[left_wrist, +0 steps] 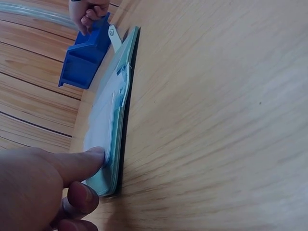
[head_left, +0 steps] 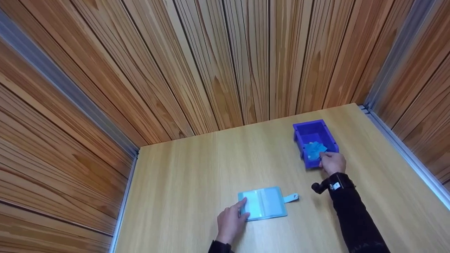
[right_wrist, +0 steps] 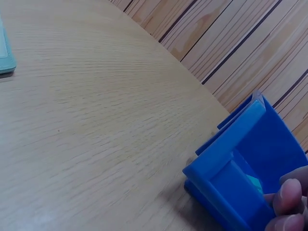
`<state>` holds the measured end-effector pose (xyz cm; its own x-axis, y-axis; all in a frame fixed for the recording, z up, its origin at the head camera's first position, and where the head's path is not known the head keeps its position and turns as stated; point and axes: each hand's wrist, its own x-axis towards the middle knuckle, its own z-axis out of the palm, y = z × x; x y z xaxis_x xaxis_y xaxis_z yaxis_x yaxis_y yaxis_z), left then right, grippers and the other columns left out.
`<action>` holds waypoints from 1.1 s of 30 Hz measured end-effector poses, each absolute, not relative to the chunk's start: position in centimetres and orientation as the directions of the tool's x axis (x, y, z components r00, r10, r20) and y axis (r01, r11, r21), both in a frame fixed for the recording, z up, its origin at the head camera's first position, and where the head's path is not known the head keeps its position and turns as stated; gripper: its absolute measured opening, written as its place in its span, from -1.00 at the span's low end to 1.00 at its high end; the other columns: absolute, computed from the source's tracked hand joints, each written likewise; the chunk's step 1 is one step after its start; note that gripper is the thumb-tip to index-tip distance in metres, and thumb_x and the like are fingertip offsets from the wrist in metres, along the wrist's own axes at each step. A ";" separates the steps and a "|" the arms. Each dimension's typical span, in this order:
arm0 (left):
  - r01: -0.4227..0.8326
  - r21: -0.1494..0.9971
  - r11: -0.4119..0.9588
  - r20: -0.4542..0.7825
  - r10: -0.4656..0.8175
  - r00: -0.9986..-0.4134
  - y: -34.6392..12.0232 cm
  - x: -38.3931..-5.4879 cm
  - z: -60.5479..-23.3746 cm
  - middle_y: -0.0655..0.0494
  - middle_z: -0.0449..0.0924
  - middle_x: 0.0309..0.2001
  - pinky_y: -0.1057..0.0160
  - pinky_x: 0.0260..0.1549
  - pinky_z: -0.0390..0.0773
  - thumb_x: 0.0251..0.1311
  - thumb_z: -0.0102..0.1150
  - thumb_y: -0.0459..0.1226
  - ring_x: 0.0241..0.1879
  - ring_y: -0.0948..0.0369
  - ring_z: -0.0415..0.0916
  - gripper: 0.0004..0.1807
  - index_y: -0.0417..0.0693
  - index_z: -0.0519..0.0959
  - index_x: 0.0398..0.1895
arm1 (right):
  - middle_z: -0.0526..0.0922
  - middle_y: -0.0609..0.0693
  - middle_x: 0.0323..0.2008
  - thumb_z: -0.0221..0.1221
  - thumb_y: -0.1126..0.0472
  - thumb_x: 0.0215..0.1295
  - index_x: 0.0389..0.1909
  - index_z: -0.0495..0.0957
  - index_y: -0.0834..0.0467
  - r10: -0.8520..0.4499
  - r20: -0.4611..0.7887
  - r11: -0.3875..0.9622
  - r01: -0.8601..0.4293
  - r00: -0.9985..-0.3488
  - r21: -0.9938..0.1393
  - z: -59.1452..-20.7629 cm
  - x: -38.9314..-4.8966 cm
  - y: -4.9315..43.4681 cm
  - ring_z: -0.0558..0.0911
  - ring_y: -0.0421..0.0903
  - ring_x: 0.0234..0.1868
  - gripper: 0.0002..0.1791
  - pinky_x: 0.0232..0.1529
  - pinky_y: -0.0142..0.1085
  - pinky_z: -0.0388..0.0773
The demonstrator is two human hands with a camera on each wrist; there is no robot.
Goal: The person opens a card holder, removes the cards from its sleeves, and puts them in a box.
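Observation:
An open light-blue card holder (head_left: 273, 202) with clear pockets lies flat on the table, its snap strap (head_left: 291, 198) pointing right. My left hand (head_left: 230, 220) grips its left edge; in the left wrist view the thumb (left_wrist: 91, 161) presses on the clear pocket and the other fingers curl beside the edge. My right hand (head_left: 332, 162) reaches over the near end of a purple-blue bin (head_left: 313, 125), fingers curled, fingertips at a pile of small flat blue pieces (head_left: 314, 149). A teal piece (right_wrist: 255, 184) shows by those fingertips in the right wrist view; I cannot tell whether they pinch it.
The bin stands at the right rear of the wooden table (head_left: 182, 182), near the plank back wall (head_left: 225, 70). Metal rails (head_left: 411, 151) run along the table's sides. Plank walls (head_left: 52, 140) rise at left and right. A black wrist camera (head_left: 319, 187) sits on the right wrist.

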<state>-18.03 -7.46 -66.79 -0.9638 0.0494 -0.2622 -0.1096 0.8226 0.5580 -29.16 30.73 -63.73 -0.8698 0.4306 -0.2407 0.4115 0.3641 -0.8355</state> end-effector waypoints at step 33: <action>-0.072 0.556 0.828 -0.229 0.069 -0.971 -7.7 -17.9 -66.8 0.34 0.19 -0.69 0.34 -0.50 0.09 0.26 0.41 -0.10 -0.66 0.30 0.12 -0.43 0.25 0.57 0.36 | 0.39 -0.29 -0.52 0.50 -0.10 0.14 0.35 0.56 0.12 -0.461 -0.012 0.698 -0.354 -0.888 -0.623 -67.4 -21.1 20.1 0.32 -0.38 -0.49 -0.23 -0.38 -0.41 0.27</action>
